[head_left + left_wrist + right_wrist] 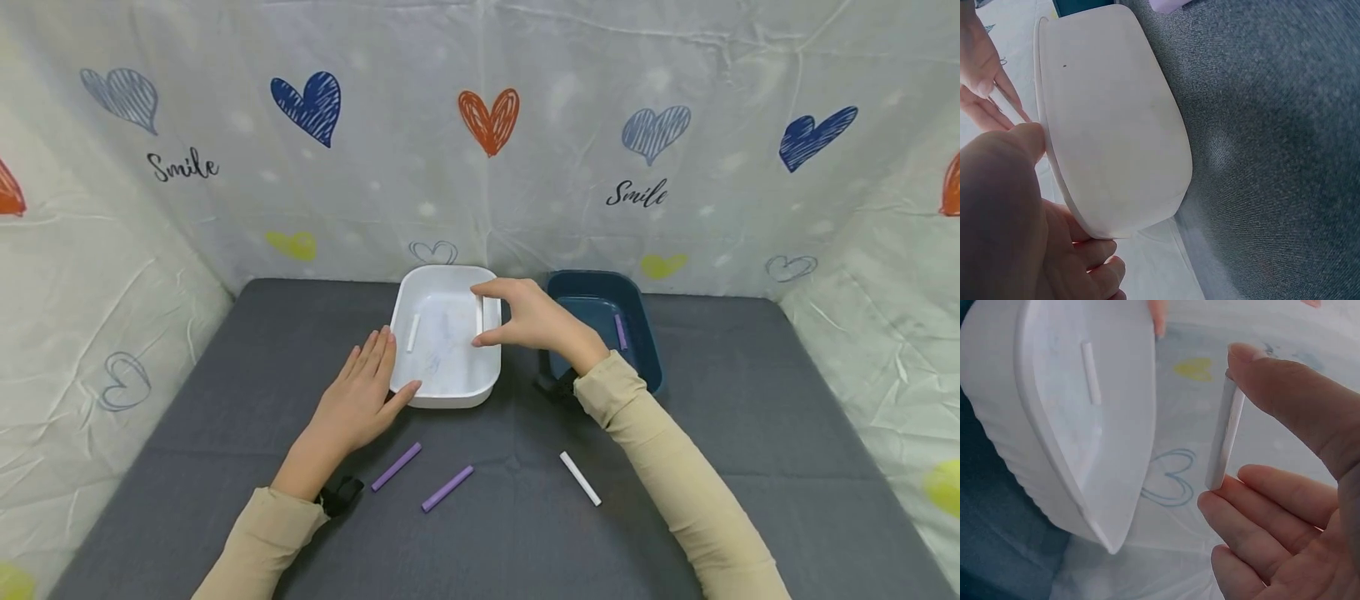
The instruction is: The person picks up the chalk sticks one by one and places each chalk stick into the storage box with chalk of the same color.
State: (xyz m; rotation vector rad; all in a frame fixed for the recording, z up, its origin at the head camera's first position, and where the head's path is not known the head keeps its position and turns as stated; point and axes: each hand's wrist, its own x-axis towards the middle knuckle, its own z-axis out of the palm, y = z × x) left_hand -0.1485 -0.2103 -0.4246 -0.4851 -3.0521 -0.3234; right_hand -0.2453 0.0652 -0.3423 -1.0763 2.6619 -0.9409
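Over the right side of a white plastic tub (446, 392), my right hand (536, 317) pinches a white chalk stick (1225, 434) by its ends, thumb at one end and fingertips at the other. Another white chalk stick (413, 332) lies inside the tub, near its left wall. My left hand (360, 400) rests against the tub's left side with straight fingers, its thumb touching the front rim. In the left wrist view, that thumb (1029, 137) lies at the rim of the tub.
A dark blue tub (648, 333) stands right of the white one, partly behind my right wrist, with a purple chalk stick (621, 332) in it. In front lie two purple chalk sticks (396, 467) and a white chalk stick (581, 478) on the grey cloth (517, 550).
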